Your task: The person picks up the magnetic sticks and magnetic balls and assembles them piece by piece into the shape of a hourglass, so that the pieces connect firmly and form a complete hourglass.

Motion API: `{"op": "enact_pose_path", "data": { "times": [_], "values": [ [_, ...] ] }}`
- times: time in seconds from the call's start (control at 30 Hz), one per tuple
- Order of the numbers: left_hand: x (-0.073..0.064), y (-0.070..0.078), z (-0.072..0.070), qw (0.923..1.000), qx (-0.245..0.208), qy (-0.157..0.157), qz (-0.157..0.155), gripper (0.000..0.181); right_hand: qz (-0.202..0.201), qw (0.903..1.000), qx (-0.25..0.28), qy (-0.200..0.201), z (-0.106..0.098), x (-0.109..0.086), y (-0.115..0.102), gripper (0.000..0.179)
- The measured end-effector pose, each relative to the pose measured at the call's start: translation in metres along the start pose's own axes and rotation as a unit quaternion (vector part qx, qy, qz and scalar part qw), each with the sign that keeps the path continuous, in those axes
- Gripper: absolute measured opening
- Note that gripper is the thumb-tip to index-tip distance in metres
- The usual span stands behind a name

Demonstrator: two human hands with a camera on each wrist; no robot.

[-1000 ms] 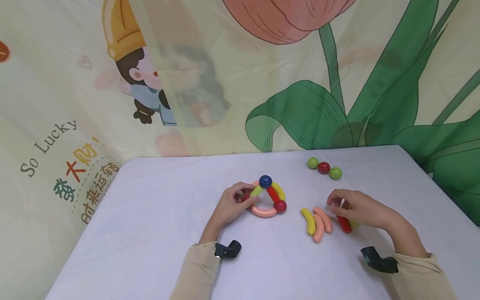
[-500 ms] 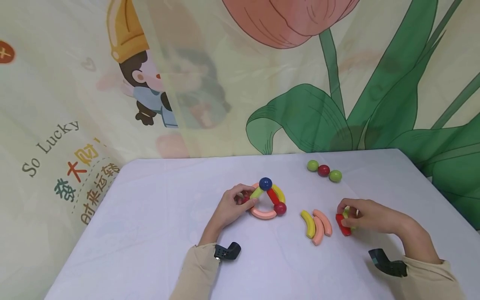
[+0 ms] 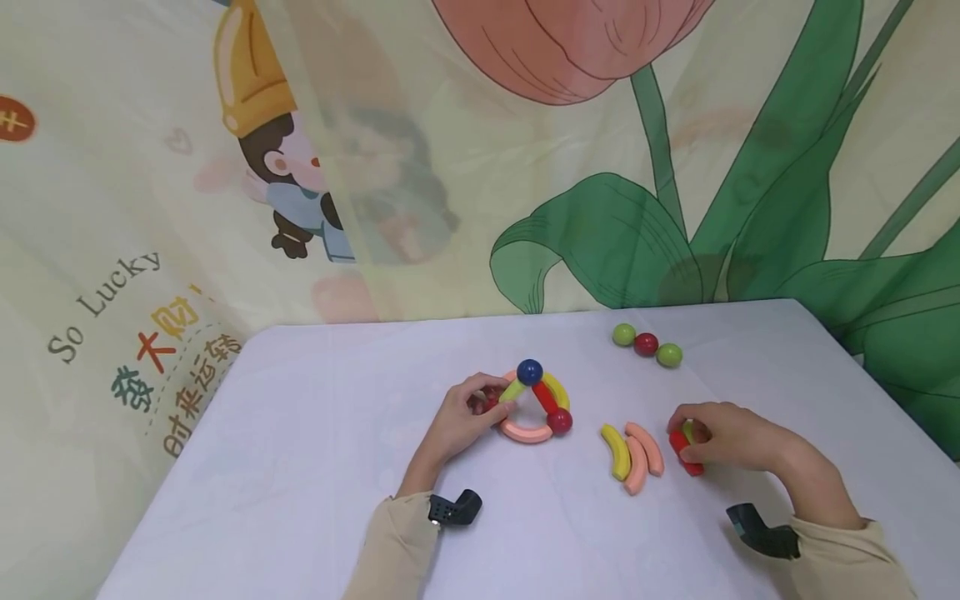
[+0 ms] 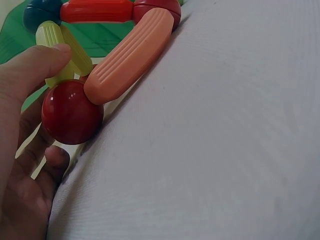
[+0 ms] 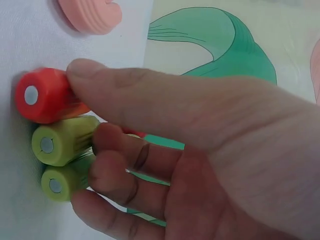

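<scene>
Right hand (image 3: pixel 731 433): fingers bent, thumb and forefinger pinching the loose red rod (image 5: pixel 52 95); the forefinger's contact is partly hidden.

Loose red rod: on the white-covered table (image 3: pixel 300 433), at the thumb side, left of the right palm. Long axis slanting, near end towards the person and rightward, far end away and leftward. Right hand touching it; left hand well apart.

First loose light-green rod (image 5: pixel 65 142) and second loose light-green rod (image 5: pixel 62 182): side by side with the red, roughly parallel, beneath the right hand's bent fingers. Pale end discs face the wrist.

Left hand (image 3: pixel 465 414): thumb across the upright light-green rod (image 4: pixel 60 72), other fingers behind, pinching it and steadying the ball-and-rod frame (image 3: pixel 545 398).

Ball-and-rod frame: just right of the left hand; leftward of the right hand and slightly farther from the person. Blue ball (image 3: pixel 529 372) uppermost; front pink arc (image 3: pixel 527 434) along the near side.

Between the hands, nearer the right: yellow arc (image 3: pixel 615 452), two loose pink arcs (image 3: pixel 636 467).

Beyond the right hand, slightly leftward: a row of three balls (image 3: pixel 646 344), green, red, green.
</scene>
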State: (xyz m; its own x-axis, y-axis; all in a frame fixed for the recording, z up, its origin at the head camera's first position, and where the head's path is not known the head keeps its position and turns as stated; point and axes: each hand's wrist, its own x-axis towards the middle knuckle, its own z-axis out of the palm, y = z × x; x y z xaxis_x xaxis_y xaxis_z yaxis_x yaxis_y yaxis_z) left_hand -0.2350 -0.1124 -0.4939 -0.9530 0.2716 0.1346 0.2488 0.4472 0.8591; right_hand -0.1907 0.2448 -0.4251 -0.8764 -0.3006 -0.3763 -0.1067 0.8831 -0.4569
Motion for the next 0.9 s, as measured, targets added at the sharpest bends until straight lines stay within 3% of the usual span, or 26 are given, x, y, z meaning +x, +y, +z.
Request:
{"op": "enact_pose_path", "data": {
  "times": [0.27,0.5,0.9],
  "values": [
    [0.0002,-0.0006,0.0005,1.0,-0.007,-0.003,0.005,0.029,-0.022,0.9997,-0.004,0.003,0.0039,0.0031,0.0025,0.032],
    [0.0006,-0.0004,-0.0002,0.9999,-0.004,0.0,0.01,0.029,-0.044,0.998,-0.019,0.041,0.0052,0.007,0.0044,0.025],
    [-0.0001,-0.0003,-0.0003,0.9999,-0.002,0.001,0.011,0.029,-0.013,0.9989,-0.015,0.042,0.0041,0.006,-0.0015,0.029]
  ]
}}
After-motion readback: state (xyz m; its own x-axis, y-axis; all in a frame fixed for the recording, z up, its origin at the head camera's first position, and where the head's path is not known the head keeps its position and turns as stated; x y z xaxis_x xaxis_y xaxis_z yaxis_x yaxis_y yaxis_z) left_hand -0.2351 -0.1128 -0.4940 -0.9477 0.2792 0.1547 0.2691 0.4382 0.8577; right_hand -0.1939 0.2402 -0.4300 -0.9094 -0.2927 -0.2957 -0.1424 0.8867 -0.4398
